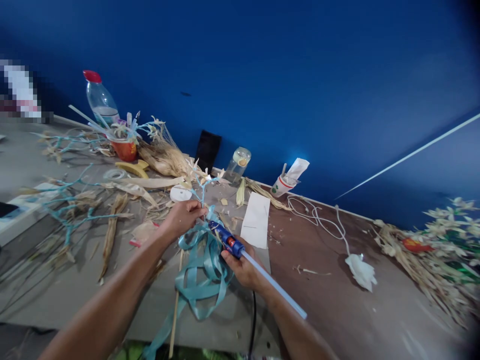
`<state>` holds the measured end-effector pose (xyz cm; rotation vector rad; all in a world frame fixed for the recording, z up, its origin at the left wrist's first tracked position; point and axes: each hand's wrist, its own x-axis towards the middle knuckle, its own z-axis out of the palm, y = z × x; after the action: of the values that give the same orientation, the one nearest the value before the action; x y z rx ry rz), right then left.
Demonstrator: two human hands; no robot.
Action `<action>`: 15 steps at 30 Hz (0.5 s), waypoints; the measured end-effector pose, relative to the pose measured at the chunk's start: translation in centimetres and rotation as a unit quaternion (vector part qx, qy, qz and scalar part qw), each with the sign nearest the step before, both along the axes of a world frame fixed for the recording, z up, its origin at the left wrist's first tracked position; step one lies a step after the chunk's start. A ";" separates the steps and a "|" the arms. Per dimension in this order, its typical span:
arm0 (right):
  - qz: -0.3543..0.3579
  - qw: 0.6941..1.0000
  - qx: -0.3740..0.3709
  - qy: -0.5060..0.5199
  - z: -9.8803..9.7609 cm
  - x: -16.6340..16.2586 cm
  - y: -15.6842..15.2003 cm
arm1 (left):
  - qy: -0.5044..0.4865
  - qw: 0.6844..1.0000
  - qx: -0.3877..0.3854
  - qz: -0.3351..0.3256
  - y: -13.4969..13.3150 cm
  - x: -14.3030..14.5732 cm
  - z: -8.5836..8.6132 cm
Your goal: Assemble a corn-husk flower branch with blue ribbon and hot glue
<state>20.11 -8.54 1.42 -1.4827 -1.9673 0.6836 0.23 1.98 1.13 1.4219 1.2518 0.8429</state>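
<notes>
My left hand (183,216) is closed in a pinch around a thin stem wrapped in light blue ribbon (203,192), topped with small pale husk flowers. My right hand (243,267) grips a blue glue gun (226,239) whose nozzle points at the stem just by my left fingers; a long clear glue stick (275,286) juts out of its back. Loops of light blue ribbon (204,272) hang below both hands, beside a thin wooden stick (174,310).
Dried corn husks and blue-wrapped branches (71,210) litter the table's left. A plastic bottle (99,97), red cup (123,147), glass jar (238,165), paper cup (282,184), white paper (256,220), white cord (318,215), a white husk flower (362,272) and a flower bundle (431,250) lie around.
</notes>
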 end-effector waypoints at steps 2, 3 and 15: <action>0.001 1.000 0.008 -0.006 0.0 0.0 -0.1 | 0.005 1.000 0.001 0.004 0.0 0.0 0.1; 0.000 1.000 0.014 -0.008 0.1 0.0 -0.1 | 0.005 1.000 0.001 0.004 -0.1 0.1 0.2; 0.003 1.000 -0.008 -0.016 0.3 0.1 -0.4 | -0.001 1.000 0.003 0.004 -0.2 0.2 0.6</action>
<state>20.20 -8.89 1.69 -1.5062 -1.9953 0.6844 0.40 1.75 1.76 1.4210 1.2550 0.8529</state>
